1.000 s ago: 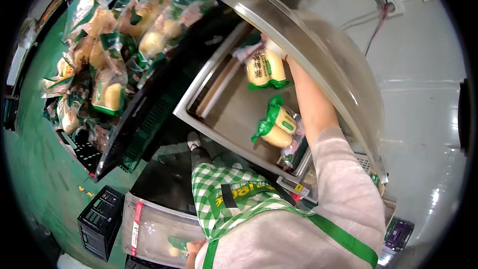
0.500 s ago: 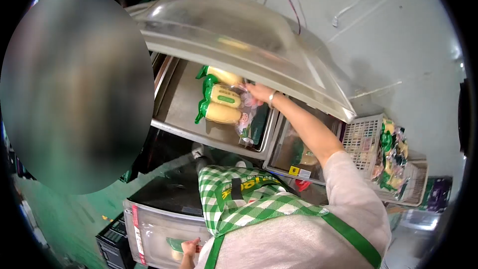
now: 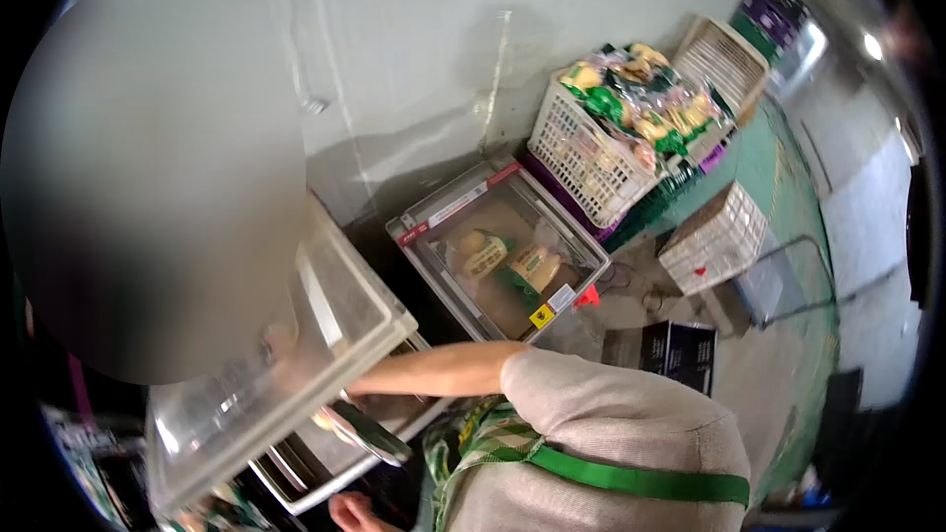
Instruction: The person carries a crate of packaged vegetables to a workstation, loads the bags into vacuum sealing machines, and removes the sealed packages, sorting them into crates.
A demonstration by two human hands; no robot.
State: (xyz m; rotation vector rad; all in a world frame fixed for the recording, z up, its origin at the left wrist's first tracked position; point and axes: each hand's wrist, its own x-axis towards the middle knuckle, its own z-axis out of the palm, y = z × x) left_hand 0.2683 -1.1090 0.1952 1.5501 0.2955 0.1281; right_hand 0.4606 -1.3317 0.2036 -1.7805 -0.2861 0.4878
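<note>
My right hand (image 3: 289,370) is blurred behind the clear lid (image 3: 340,310) of the tilted metal-lined machine (image 3: 340,483); its fingers cannot be made out. Under my right forearm, near the lid's edge, lies a dark, shiny, blurred packet (image 3: 367,433). My left hand (image 3: 355,511) is low in the view, beside the machine's front edge, with its fingers curled; what they hold, if anything, is hidden.
A closed clear-lidded box (image 3: 455,205) holds packets of pale rolls. Behind it, a white crate (image 3: 591,160) is heaped with packets. Farther right are an empty pale crate (image 3: 727,57), a white basket (image 3: 717,241) and a black box (image 3: 680,355). Floor and wall surround them.
The view has swung right, bringing the closed box and heaped crate nearer the centre. My right hand has gone from the packets inside the machine to behind its lid.
</note>
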